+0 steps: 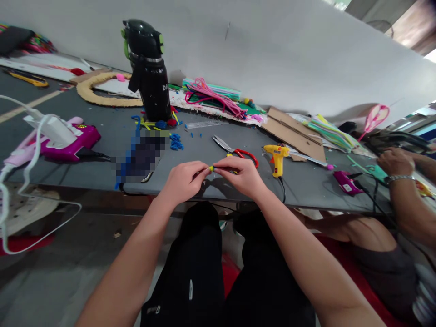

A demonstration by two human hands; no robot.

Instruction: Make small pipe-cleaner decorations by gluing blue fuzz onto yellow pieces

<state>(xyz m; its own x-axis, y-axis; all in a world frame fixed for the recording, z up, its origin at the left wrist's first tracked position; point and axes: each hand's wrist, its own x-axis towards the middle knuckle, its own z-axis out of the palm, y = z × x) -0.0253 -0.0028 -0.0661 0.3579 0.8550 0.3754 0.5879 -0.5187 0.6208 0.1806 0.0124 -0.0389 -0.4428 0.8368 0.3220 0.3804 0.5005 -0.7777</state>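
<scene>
- Spanning the view from side to side: grey tabletop, tools and craft scraps scattered over it.
- Black bottle stands towards the back, left of centre.
- Left hand and right hand meet at the near edge, fingers of each pinched narrow on one shared piece.
- Scissors lie just beyond right hand, tips pointing away and left.
- Yellow glue gun lies right of right hand, apart from it.
- Blue scraps sit beyond left hand.
- Small yellow-and-blue piece between the hands: right of left fingertips, left of right ones, neither hand clearly nearer. Yellow faces left, blue right; long axis seems to run crosswise, fingertip to fingertip. Exact shape too small to tell.
</scene>
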